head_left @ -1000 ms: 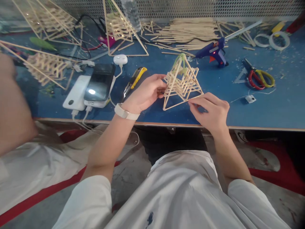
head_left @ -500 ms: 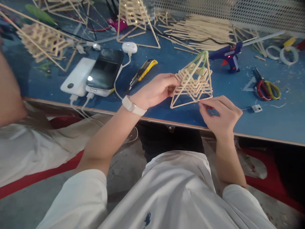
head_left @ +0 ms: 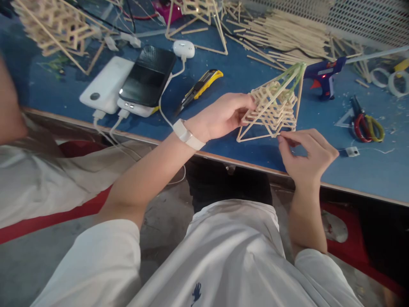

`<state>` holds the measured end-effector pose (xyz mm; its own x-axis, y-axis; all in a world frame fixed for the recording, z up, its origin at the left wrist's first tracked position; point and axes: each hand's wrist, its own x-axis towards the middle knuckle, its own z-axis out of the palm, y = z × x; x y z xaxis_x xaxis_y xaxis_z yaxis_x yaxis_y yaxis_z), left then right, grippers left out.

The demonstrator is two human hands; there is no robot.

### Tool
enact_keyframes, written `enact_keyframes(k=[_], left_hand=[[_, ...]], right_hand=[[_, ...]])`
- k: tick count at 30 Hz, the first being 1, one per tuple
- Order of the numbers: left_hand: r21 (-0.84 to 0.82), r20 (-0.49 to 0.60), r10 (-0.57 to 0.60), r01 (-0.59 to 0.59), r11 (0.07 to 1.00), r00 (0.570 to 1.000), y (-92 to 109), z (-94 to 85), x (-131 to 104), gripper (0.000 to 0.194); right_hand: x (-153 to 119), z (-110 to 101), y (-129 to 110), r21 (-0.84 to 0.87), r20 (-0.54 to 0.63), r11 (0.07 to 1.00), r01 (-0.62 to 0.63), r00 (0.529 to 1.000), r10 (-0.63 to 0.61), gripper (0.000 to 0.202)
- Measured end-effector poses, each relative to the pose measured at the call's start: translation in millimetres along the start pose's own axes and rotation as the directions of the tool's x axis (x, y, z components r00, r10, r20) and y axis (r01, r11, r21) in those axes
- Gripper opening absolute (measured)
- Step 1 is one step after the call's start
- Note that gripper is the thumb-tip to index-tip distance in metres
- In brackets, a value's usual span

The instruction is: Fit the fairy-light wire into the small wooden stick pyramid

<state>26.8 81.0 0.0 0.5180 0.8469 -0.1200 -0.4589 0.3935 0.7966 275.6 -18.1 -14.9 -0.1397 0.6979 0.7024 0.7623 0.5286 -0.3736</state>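
Note:
A pyramid-shaped wooden stick frame (head_left: 275, 110) with stacked zigzag layers inside and green strands at its top tilts over the blue table. My left hand (head_left: 225, 114) grips its left side between thumb and fingers. At the frame's lower right edge, my right hand (head_left: 308, 151) is closed in a pinch, thumb and index fingertips pressed together against or right beside the bottom stick. Whatever is between those fingertips is too small to make out. A blue glue gun (head_left: 325, 76) with a lit red light lies behind the frame's top.
A yellow utility knife (head_left: 201, 89), a white power bank (head_left: 104, 85) and a black-screened device (head_left: 148, 76) lie left. Scissors (head_left: 367, 125) and a small white cube (head_left: 352, 151) are right. Loose sticks (head_left: 287, 36) pile behind. Another person's arm (head_left: 9, 98) is at far left.
The view has shifted, so the table items sit differently in it. The stick frame is tilted a little more to the right, with both hands staying at it.

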Motion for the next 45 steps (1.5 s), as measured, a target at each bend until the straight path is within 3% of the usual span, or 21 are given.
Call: enact_keyframes(k=[11,22,28,37,45], left_hand=[[-0.027,-0.002,0.018,-0.018,0.999,1.0,-4,-6.9,3,0.012],[-0.03,-0.037,0.006,-0.007,1.0,0.999,1,-1.1,-3,0.012],[-0.041,-0.051,0.002,-0.004,0.999,0.999,1,0.5,-2,0.02],[-0.05,-0.051,-0.029,0.027,0.998,0.998,5,4.9,-5,0.024],[-0.099,0.008,0.015,-0.014,0.995,1.0,-3,-6.6,-1,0.007]], right_hand=[[7,-8,-10,-0.056,0.062,0.998,-0.025,0.998,0.028,0.011],[5,-8,-8,-0.043,0.069,0.998,-0.043,0.997,0.046,0.012],[6,-13,-7,-0.058,0.154,0.996,-0.062,0.986,0.071,0.016],[1,-2,-3,-0.066,0.032,0.994,-0.083,0.996,0.086,0.008],[7,-6,-11,-0.058,0.068,0.995,-0.083,0.994,0.087,0.009]])
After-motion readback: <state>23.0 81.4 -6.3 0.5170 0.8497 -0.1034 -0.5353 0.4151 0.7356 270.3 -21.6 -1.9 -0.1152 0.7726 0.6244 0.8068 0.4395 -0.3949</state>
